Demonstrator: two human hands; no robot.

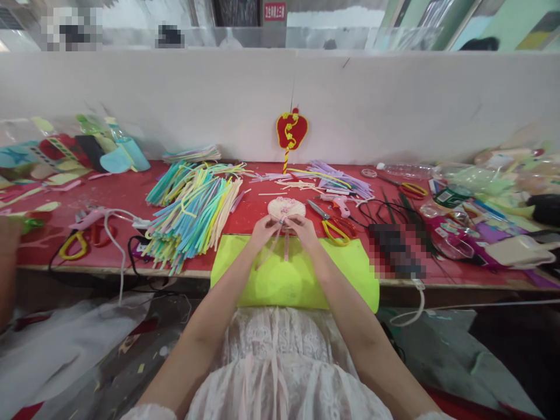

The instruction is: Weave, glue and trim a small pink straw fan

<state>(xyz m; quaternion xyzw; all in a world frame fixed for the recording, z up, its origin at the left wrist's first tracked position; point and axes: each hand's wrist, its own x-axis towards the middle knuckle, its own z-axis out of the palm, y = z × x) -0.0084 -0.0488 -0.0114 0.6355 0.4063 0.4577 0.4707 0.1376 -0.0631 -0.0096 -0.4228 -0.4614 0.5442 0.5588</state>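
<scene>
In the head view a pale pink round fan (286,206) made of pipe cleaners lies on the table, with small pink shapes on its face. A pink stem (286,248) runs down from it toward me. At the fan's lower edge my left hand (266,228) is closed, fingertips pinching a thin pink pipe cleaner (275,242) whose loose end hangs down to the left. My right hand (301,226) pinches close beside it, where the pipe cleaner meets the fan. The exact spot under the fingertips is hidden.
A yellow-green sheet (293,286) covers the table's front edge. Pipe cleaner bundles (196,204) lie left, purple ones (339,178) behind. Scissors (335,227) and a glue gun (340,204) lie right. A red fan (292,131) stands behind. Another person's arm (6,268) shows far left.
</scene>
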